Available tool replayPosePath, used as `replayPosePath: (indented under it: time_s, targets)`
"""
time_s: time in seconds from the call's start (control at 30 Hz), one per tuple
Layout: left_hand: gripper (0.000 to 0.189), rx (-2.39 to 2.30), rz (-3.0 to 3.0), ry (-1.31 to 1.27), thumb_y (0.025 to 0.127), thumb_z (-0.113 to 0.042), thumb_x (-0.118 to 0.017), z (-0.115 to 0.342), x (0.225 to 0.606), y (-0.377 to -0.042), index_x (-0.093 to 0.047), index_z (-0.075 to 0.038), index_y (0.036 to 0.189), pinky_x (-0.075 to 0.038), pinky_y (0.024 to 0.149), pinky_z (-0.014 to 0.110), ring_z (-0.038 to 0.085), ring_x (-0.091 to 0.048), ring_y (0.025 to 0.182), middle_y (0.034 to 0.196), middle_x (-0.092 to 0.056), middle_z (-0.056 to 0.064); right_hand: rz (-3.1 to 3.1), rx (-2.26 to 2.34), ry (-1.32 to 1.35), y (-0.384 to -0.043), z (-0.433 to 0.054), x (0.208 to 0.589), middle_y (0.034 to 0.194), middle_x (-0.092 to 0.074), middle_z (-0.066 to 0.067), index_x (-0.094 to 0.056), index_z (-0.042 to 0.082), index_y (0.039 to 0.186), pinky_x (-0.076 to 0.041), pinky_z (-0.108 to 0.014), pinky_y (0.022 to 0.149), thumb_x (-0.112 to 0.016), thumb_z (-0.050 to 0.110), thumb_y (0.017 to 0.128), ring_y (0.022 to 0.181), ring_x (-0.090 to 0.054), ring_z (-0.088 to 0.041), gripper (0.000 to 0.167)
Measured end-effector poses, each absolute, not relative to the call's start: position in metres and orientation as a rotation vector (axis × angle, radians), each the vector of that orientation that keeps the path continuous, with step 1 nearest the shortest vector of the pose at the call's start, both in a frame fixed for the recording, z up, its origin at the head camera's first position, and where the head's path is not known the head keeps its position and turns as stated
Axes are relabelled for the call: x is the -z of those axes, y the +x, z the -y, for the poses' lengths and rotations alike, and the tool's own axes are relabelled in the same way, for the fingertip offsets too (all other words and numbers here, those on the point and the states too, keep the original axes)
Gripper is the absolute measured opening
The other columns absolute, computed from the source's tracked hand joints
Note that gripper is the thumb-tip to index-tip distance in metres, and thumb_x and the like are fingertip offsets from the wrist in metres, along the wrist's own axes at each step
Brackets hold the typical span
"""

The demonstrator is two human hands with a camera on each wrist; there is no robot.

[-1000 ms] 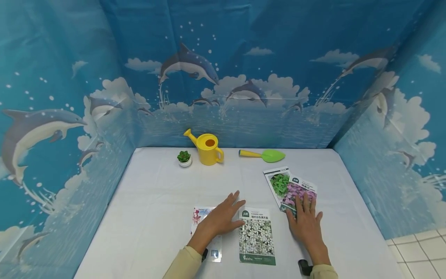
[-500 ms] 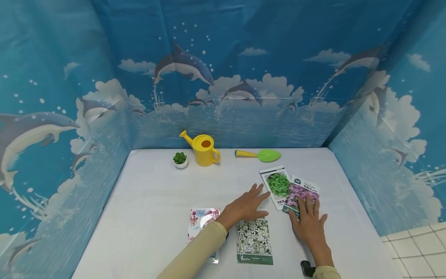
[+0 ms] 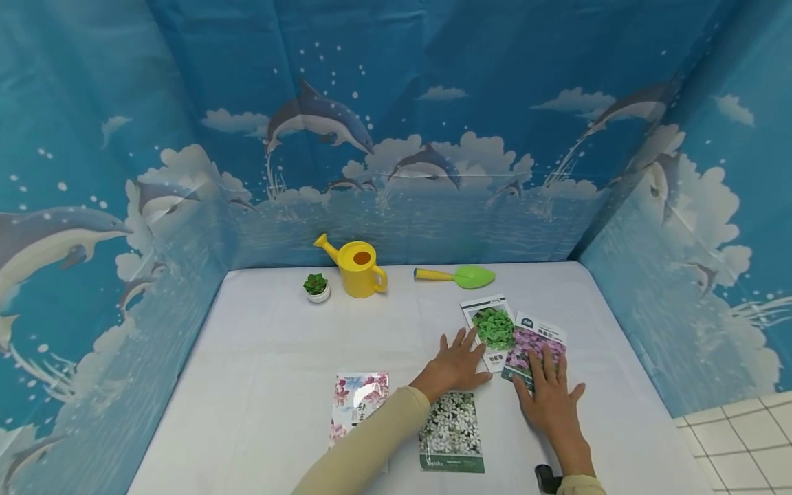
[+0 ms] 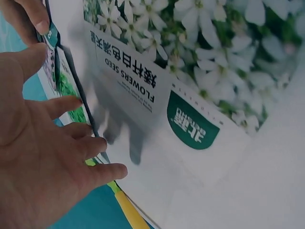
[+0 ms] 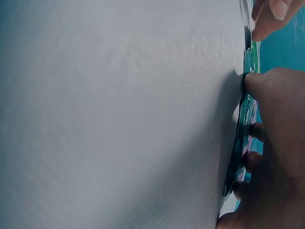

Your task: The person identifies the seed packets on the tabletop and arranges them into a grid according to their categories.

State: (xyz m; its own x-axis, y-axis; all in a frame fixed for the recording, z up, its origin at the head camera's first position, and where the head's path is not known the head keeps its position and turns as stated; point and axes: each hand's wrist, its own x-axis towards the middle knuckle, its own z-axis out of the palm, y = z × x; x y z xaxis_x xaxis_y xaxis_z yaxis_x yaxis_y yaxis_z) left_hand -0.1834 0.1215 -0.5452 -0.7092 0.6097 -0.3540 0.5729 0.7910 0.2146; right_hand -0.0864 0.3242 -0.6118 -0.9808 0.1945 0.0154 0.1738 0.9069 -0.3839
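Observation:
My right hand (image 3: 551, 405) rests with spread, straight fingers on the lower part of a seed packet with purple flowers (image 3: 535, 337). Beside it, at the left, lies a seed packet with green leaves (image 3: 493, 328), their edges meeting. My left hand (image 3: 456, 363) reaches over to that green packet's lower left edge, fingers extended and apart, holding nothing. Under the left wrist is a white-flower seed packet (image 3: 454, 430), its printed top showing in the left wrist view. The left sleeve partly covers a packet with pink blossoms (image 3: 355, 399).
Along the back of the white-covered table (image 3: 266, 357) stand a small potted succulent (image 3: 317, 287) and a yellow watering can (image 3: 357, 271). A green trowel with a yellow handle (image 3: 454, 276) lies to their right. Dolphin-print curtains (image 3: 371, 227) enclose the table's back and sides.
My left hand has moved right, from between the pink and white packets to the green packet's edge. Early on, the purple packet slid slightly right of the green one under my right hand.

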Motion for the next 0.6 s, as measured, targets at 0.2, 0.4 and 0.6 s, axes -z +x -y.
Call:
replayPosePath:
  time_s: [0.2, 0.4, 0.6]
  targets:
    - [0.068, 0.006, -2.617, 0.827, 0.11, -0.061, -0.048, -0.1295, 0.5455, -0.1817, -0.033, -0.036, 0.17, -0.023, 0.133, 0.049, 0.018, -0.017, 0.167, 0.181, -0.017, -0.002, 2.997, -0.601, -0.261, -0.0857, -0.3252, 0.6121, 0.173, -0.018, -0.034, -0.035, -0.004, 0.164, -0.004, -0.095, 0.11, -0.063, 0.036, 0.108, 0.16, -0.006, -0.06, 0.074]
    - [0.066, 0.08, -2.616, 0.796, 0.11, -0.062, -0.047, -0.132, 0.5463, -0.1825, -0.033, -0.037, 0.17, -0.023, 0.133, 0.047, 0.015, -0.018, 0.166, 0.181, -0.017, -0.004, 2.99, -0.613, -0.257, -0.0842, -0.3255, 0.6119, 0.173, -0.018, -0.034, -0.036, -0.005, 0.163, -0.004, -0.095, 0.11, -0.063, 0.035, 0.108, 0.159, -0.006, -0.061, 0.074]
    - [0.071, 0.131, -2.618, 0.778, 0.11, -0.063, -0.046, -0.1285, 0.5487, -0.1838, -0.031, -0.031, 0.171, -0.026, 0.132, 0.045, 0.016, -0.016, 0.167, 0.181, -0.015, 0.001, 2.998, -0.612, -0.281, -0.0827, -0.3261, 0.6122, 0.173, -0.018, -0.034, -0.035, -0.005, 0.164, -0.003, -0.094, 0.11, -0.063, 0.035, 0.108, 0.159, -0.006, -0.061, 0.074]
